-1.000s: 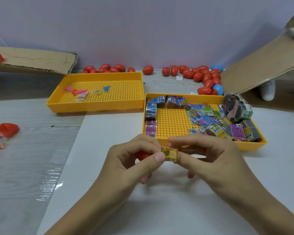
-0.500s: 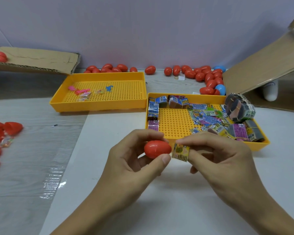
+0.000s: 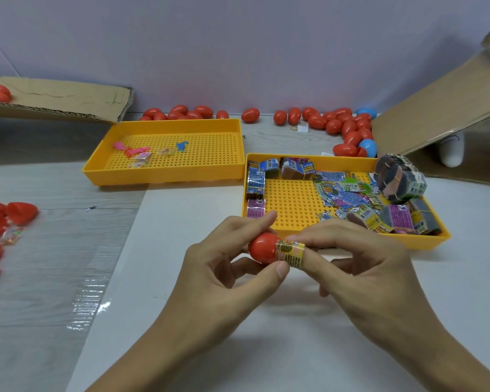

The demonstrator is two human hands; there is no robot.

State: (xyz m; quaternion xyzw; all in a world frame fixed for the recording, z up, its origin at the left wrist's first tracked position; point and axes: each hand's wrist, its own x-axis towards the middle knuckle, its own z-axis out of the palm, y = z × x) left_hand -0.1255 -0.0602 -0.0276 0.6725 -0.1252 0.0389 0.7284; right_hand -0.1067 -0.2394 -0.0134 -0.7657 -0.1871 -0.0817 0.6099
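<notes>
My left hand (image 3: 227, 267) grips a red plastic egg (image 3: 262, 247) between thumb and fingers, just above the white table. A printed yellow label sleeve (image 3: 290, 253) sits over the egg's right end, and my right hand (image 3: 359, 264) pinches that sleeve with thumb and forefinger. Both hands meet in front of the near yellow tray (image 3: 294, 205), whose right side holds several printed label sleeves (image 3: 348, 193) and bundled stacks (image 3: 399, 179).
A second yellow tray (image 3: 181, 128) at the back left holds small pink and blue toys (image 3: 136, 151). Several red eggs and two blue ones (image 3: 343, 125) line the wall. More red eggs (image 3: 0, 219) lie at the left edge. Cardboard flaps (image 3: 436, 108) rise at right and left.
The egg came into view in my left hand, and the label sleeve in my right hand moved left until it slid over the egg's right end.
</notes>
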